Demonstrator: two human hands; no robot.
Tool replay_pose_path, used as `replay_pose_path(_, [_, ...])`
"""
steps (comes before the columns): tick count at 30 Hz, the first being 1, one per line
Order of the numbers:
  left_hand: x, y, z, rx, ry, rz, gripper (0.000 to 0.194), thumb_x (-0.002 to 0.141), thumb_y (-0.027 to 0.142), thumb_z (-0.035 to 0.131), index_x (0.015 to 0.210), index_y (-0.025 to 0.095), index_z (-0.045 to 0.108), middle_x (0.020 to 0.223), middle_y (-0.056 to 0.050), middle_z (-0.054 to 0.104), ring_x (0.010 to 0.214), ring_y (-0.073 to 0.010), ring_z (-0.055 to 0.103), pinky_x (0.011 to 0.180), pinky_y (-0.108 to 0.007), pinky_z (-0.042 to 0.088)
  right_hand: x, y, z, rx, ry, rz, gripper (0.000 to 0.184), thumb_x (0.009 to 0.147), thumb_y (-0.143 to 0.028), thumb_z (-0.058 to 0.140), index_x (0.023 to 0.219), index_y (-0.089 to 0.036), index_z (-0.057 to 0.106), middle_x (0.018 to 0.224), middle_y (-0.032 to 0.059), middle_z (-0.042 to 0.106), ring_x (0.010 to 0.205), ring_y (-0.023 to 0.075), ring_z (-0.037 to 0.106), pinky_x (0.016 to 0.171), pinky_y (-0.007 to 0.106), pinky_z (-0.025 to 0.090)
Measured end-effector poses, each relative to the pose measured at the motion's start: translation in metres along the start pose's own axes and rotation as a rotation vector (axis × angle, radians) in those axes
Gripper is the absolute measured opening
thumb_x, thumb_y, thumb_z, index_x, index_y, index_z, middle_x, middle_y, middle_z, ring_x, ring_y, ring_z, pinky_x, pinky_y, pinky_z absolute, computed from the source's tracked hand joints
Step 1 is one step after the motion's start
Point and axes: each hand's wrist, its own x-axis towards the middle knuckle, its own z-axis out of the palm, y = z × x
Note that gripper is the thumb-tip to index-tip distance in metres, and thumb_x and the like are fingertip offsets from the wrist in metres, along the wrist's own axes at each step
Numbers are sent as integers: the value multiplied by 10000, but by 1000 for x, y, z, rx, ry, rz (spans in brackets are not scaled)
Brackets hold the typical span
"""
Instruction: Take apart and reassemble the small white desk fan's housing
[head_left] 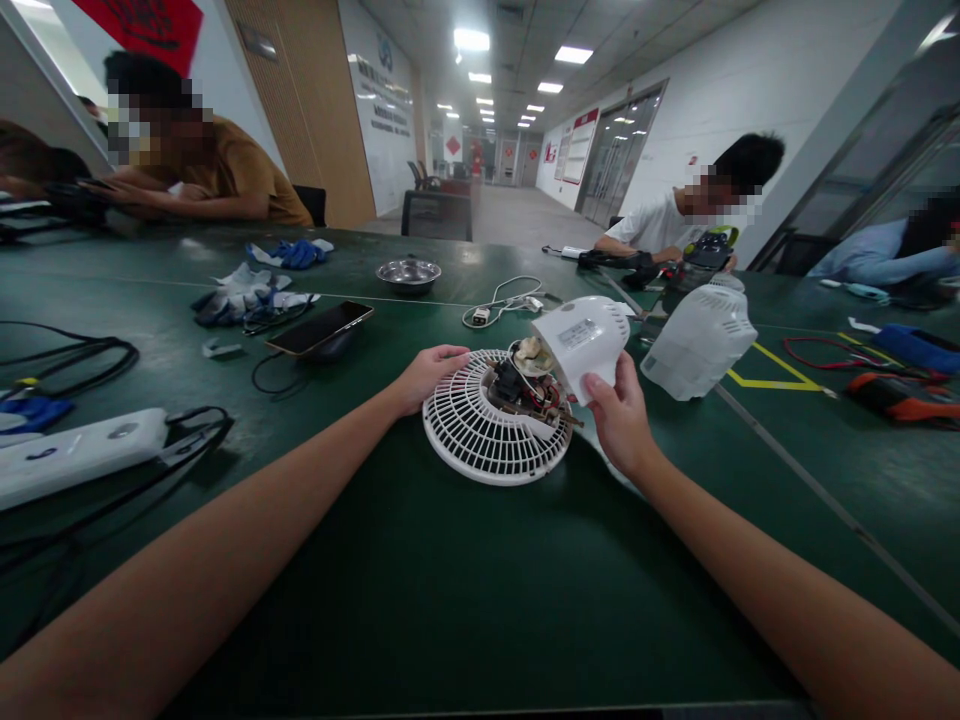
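From where I stand, the round white plastic grille (472, 440) lies on the dark green desk (450, 590), right in front of the person and between the two forearms. Its slats fan out in rings to a smooth, thick rim. Over its middle and far right side sits an open mechanism (517, 388), a jumble of dark blocks, thin wires and brownish metal, with a rounded cream-coloured part (532, 357) near its top (a rather grubby one, blotched yellow).

The right hand (624, 415) pinches the lower edge of a glossy white plastic housing (583, 340), thumb on the near face and fingers behind. The housing is tilted beside the mechanism; it carries a pale printed label on its flat side and small vent slots at its rounded end. Whether it touches the mechanism I can't tell.

The left hand (431, 378) is at the grille's left rim, fingers stretched along the edge; how firmly it grips, I can't tell.

Just right of the housing stands a bulky, cloudy white plastic shell (701, 340) with slots near its top. Beyond the grille lie a coiled white cable (499, 307) and a shiny round metal bowl (409, 274).
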Motion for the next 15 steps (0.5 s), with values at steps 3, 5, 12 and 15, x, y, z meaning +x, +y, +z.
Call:
replay_pose_path(3, [0,0,0,4,0,-1,244,880,160,695,1122,133,686,967,-97,758,767,-163,723,752,-306,585,-2,-4,4,-31,13,-46,678,815,-457,703,1404,-323,393,1403,75,570,1278,328,543,1089,559,462])
replay_pose_path(5, [0,0,0,2,-4,1,247,881,162,694,1126,133,685,965,-99,758,770,-166,724,753,-309,584,-3,-8,6,-54,23,-77,685,812,-453,717,1400,-325,391,1373,80,591,1269,326,551,1095,552,457])
replay_pose_path(12, [3,-3,-3,2,-34,13,257,873,185,716,1124,140,688,994,-102,755,804,-176,727,785,-324,587,-6,-7,9,-143,-52,-174,865,774,-435,787,1479,-337,296,1364,101,588,1179,329,619,1026,568,516])
replay_pose_path(15, [5,-5,-4,8,-36,19,265,877,183,713,1135,138,676,1015,-102,755,807,-172,729,779,-318,591,-5,-1,7,-238,-77,-272,936,733,-429,831,1492,-348,289,1376,101,580,1194,344,613,1004,601,526])
